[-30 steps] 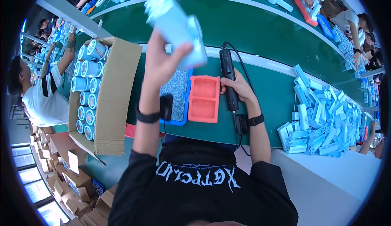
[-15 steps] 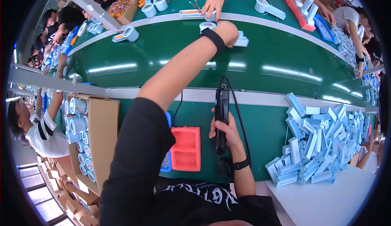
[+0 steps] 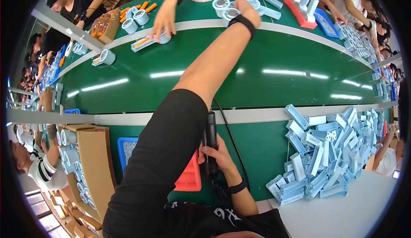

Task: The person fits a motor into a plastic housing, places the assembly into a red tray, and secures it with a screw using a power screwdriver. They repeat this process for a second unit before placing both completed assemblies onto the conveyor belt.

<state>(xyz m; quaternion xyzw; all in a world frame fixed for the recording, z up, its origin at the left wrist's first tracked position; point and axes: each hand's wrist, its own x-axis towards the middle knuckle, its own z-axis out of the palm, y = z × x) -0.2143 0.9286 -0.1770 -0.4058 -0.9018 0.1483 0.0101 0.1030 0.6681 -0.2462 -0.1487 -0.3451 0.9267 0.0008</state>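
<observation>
My left hand (image 3: 247,11) reaches across the green conveyor to its far edge. Its fingers are bent around a light-blue round housing (image 3: 231,15); the grip is partly hidden behind the hand. Another ring-shaped housing (image 3: 221,5) stands just left of it, and one with a long handle (image 3: 270,12) lies to its right. Low in the middle, my right hand (image 3: 218,153) is wrapped around a black electric screwdriver (image 3: 210,146) held upright, partly covered by my left sleeve. Its cord runs up and down along the right.
Right of me lies a heap of light-blue handle shells (image 3: 321,148) beside a white board (image 3: 355,203). A red tray (image 3: 190,178), a blue bin (image 3: 125,146) and a carton of housings (image 3: 96,165) stand left. Across the belt, a co-worker's hand (image 3: 163,21) touches another housing.
My left hand has moved farther away, from over the belt to the far table edge. The view has turned slightly. The co-worker's hand has shifted left with a housing. My right hand keeps the screwdriver.
</observation>
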